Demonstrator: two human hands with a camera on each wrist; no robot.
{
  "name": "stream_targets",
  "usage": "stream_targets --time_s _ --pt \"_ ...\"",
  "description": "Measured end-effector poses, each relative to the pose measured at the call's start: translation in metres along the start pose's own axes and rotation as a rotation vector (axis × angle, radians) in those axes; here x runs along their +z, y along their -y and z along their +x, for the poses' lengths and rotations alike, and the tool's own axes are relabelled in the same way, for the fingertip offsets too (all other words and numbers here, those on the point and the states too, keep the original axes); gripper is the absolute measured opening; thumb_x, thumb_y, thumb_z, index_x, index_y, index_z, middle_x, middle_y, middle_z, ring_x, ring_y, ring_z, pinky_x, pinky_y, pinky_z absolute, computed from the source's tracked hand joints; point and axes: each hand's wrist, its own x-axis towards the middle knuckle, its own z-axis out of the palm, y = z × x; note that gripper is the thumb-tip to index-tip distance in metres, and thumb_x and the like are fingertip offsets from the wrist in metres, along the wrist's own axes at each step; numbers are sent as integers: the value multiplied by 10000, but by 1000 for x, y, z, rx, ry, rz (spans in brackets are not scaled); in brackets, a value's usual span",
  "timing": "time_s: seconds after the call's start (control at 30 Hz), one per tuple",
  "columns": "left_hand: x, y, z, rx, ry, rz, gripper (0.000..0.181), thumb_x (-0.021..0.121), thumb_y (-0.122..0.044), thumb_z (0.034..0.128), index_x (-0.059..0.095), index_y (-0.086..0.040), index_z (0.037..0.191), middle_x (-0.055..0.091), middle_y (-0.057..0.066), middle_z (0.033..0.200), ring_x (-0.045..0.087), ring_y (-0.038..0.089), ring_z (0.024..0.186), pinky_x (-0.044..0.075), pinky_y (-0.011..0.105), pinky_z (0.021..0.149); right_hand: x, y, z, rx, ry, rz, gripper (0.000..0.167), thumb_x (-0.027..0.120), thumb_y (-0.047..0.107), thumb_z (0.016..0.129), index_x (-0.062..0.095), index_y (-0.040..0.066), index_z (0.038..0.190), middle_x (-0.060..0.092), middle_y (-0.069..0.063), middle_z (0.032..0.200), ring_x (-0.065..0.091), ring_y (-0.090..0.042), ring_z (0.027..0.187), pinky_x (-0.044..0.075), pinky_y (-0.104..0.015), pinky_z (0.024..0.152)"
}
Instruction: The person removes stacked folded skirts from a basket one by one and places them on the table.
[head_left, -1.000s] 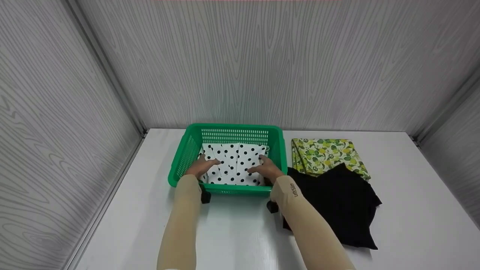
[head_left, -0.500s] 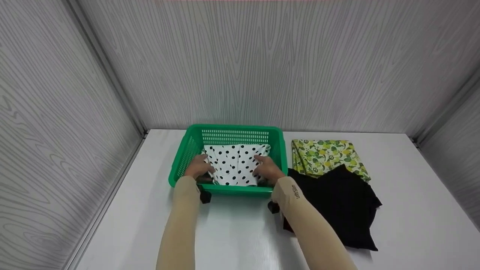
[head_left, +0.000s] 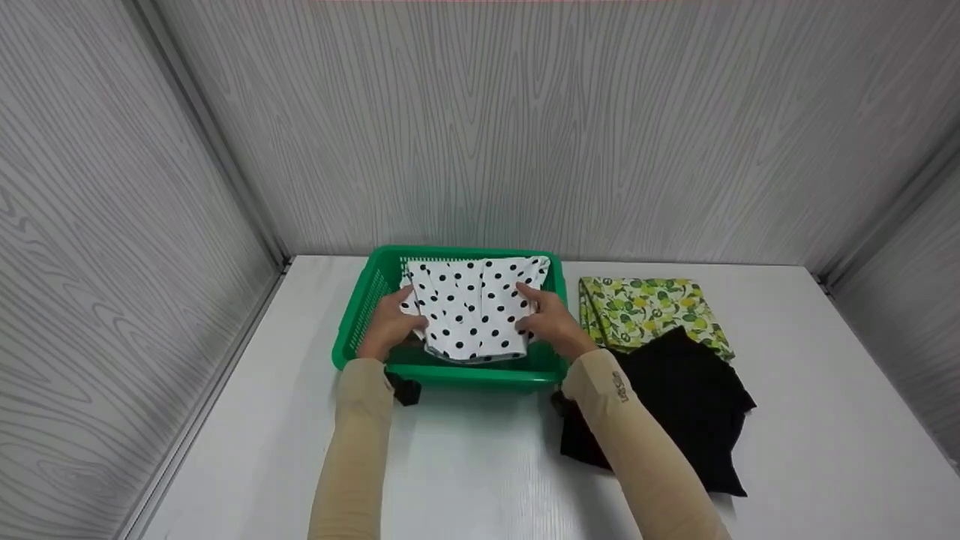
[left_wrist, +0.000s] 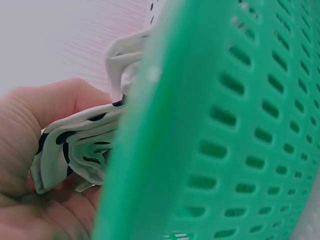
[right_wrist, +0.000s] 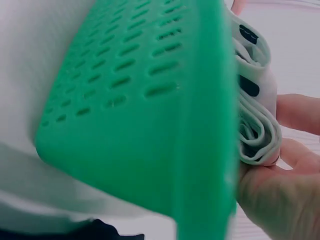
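Observation:
A folded white cloth with black polka dots point(head_left: 472, 307) is held up at the mouth of the green plastic basket point(head_left: 472, 375), slightly tilted. My left hand point(head_left: 388, 324) grips its left side, thumb over the top and fingers beneath. On the opposite side, my right hand point(head_left: 553, 321) holds the cloth in the same way. Rolled layers of the cloth's edge point(left_wrist: 82, 142) show between thumb and fingers in the left wrist view. In the right wrist view, the basket's wall point(right_wrist: 130, 130) hides part of the cloth point(right_wrist: 257, 120).
Right of the basket lies a folded cloth with a yellow and green lemon print point(head_left: 652, 311). A black cloth point(head_left: 675, 412) lies spread in front of it, partly under my right forearm. White wood-grain panels point(head_left: 465, 127) enclose the white table point(head_left: 465, 465) at the back and sides.
Both hands have taken hold of the polka-dot cloth's sides and raised it from the basket's bottom to about rim height. The lemon-print and black cloths stay where they were.

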Motion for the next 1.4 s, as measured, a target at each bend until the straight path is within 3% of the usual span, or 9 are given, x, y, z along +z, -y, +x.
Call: stream_targets --time_s 0.2,0.3,0.47,0.63,0.93,1.1,1.4 --pt "6 -6 -6 24 -20 -23 824 653 58 862 299 -56 1598 466 178 1520 595 280 1173 545 399 913 -12 5 -9 -39 -5 5 785 600 -113 883 309 72 1588 225 -129 1656 535 -265 1232 518 -311 858" --pt "11 -9 -9 47 -28 -30 827 660 56 856 312 -68 1596 500 173 1494 601 271 1167 532 406 935 -19 4 -13 -41 -12 5 784 605 -107 888 304 73 1590 226 -144 1653 470 -268 1322 497 -356 963" --pt "16 -21 -14 93 -44 -26 835 664 46 846 320 -79 1596 492 176 1497 654 287 1079 565 403 857 -31 5 -20 -53 -43 10 780 618 -94 887 332 97 1586 274 -175 1632 471 -295 1321 486 -399 1001" --pt "23 -30 -17 122 -52 -37 839 668 60 846 324 -87 1596 479 189 1499 648 298 1106 587 385 810 -42 6 -26 -76 -46 37 781 613 -102 884 328 91 1585 304 -188 1615 506 -314 1288 517 -400 970" --pt "41 -26 -24 150 -65 -170 860 669 101 812 349 -90 1587 633 224 1291 730 310 912 608 355 653 -55 0 -36 -129 -26 33 784 595 -123 874 307 50 1582 282 -212 1617 485 -342 1318 532 -339 937" --pt "44 -31 -30 167 -82 -174 840 673 78 822 354 -80 1583 560 223 1410 739 286 852 607 356 657 -63 1 -41 -139 -24 20 786 606 -92 889 295 76 1590 345 -222 1584 549 -344 1244 555 -290 861" --pt "56 -41 -37 169 -82 -171 842 678 73 824 361 -101 1584 398 186 1567 724 275 862 606 371 678 -79 1 -51 -130 -33 17 781 604 -87 905 290 101 1594 243 -178 1639 479 -353 1333 538 -265 889"
